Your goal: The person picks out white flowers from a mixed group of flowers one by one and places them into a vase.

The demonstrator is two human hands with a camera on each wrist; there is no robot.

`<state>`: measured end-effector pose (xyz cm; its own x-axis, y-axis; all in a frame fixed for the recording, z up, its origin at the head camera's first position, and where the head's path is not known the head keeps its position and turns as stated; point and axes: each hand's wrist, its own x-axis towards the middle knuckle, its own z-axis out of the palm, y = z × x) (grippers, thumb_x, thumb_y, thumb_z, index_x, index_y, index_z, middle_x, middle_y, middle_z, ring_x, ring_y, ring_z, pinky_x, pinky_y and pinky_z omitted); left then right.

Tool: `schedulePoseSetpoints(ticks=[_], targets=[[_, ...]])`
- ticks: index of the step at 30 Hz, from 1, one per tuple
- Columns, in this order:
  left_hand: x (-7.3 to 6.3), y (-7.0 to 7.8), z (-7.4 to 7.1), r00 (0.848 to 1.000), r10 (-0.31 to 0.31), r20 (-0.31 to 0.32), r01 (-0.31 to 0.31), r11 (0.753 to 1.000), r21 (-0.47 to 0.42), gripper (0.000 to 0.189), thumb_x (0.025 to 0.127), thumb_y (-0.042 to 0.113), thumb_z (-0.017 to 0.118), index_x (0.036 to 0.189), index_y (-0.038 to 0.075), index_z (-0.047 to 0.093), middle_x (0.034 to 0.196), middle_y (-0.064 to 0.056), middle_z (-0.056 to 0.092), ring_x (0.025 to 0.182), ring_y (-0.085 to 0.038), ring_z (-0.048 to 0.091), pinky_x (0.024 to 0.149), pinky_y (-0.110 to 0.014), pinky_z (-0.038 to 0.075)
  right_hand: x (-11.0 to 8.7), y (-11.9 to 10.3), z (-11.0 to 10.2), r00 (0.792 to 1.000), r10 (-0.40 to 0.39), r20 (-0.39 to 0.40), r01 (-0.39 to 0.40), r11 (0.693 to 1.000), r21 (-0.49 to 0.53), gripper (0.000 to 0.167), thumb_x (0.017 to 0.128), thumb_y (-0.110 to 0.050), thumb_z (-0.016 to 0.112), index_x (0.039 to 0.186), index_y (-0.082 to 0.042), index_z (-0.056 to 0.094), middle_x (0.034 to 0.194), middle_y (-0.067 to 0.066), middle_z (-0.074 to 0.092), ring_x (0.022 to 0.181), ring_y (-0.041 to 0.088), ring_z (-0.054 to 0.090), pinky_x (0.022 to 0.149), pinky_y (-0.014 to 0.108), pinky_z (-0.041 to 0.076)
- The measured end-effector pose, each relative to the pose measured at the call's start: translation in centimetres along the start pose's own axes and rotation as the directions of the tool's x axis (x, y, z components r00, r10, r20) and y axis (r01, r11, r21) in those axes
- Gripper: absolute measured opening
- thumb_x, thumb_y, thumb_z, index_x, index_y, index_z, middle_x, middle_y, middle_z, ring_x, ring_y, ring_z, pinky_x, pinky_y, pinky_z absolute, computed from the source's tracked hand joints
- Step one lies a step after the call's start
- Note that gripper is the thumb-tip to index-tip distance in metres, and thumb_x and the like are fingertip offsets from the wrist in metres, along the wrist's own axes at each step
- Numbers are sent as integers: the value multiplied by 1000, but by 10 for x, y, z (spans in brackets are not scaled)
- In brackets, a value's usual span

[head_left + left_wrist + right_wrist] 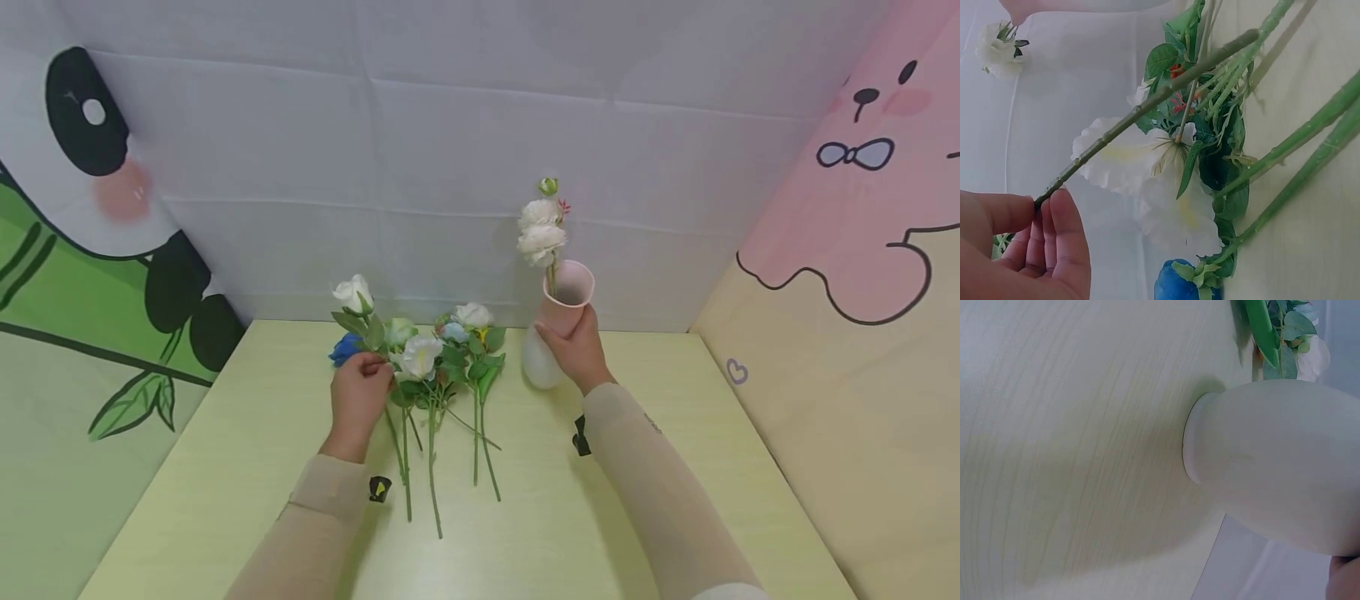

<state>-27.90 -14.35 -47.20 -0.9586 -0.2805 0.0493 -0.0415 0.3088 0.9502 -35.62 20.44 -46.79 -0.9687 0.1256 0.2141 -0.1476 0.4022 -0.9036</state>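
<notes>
Left hand up over the left part of the bunch. Thumb and forefinger pinch one slim dark-green stem, its bare cut end sticking out free. The bloom at its other end is behind the hand from where I stand; most likely the white rose, though I can't trace the join.

Right hand wrapped round the pink upper part of a vase, just under the rim, thumb across the near side, the rest going round out of sight. Vase upright at the back of the desk, right of the bunch; base looks to be resting there. White ruffled blooms stand in it, leaning on the left side of the mouth.

Handling, my guess: stem very light, springy and fairly stiff, as if artificial with a wire core. Small nodes along it should give some bite, so a fingertip pinch is enough. Best hold is bare stem below the leaves; petals look soft and easily creased, heads may pull off if tugged.

Vase: smooth, rounded belly, likely slippery there and perhaps breakable; material uncertain. The narrower neck is the sound place to grip. Top-heavy blooms could tip it unheld.

Lying close by the left hand: a blue flower and a broad white bloom, leaves tangled, liable to snag.
</notes>
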Motion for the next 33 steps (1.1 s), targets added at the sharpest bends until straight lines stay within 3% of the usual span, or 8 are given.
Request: schedulePoseSetpoints(ticks=[6, 14, 23, 33], targets=[[-1, 4, 6, 1000, 19, 23, -19, 1000, 5, 28, 102, 12, 62, 125, -4, 64, 113, -18, 68, 92, -31, 72, 70, -30, 55, 0, 1, 0, 1000, -6, 5, 6, 1000, 9, 93, 90, -34, 82, 157, -7, 23, 148, 17, 43, 134, 34, 48, 114, 55, 35], [0, 11, 14, 998, 58, 29, -59, 998, 28, 26, 102, 12, 60, 123, -3, 65, 108, -18, 68, 88, -29, 72, 66, -31, 55, 1, 1, 0, 1000, -17, 2, 17, 1000, 15, 92, 90, -32, 81, 156, -6, 23, 147, 17, 43, 133, 34, 48, 114, 53, 35], [1, 21, 21, 994, 92, 66, -93, 996, 12, 25, 103, 13, 60, 123, 0, 65, 109, -15, 68, 89, -27, 71, 72, -38, 58, 2, 1, 0, 1000, -18, 3, 18, 1000, 15, 92, 91, -31, 82, 157, -7, 23, 149, 17, 42, 134, 34, 48, 114, 53, 35], [1, 34, 31, 984, 154, 86, -156, 988, 14, 23, 104, 16, 61, 122, 4, 65, 107, -12, 68, 92, -26, 69, 73, -42, 56, 4, 6, 1, 999, -41, -16, 41, 998, -39, 91, 90, -33, 81, 156, -6, 23, 147, 18, 42, 131, 34, 49, 113, 53, 37]])
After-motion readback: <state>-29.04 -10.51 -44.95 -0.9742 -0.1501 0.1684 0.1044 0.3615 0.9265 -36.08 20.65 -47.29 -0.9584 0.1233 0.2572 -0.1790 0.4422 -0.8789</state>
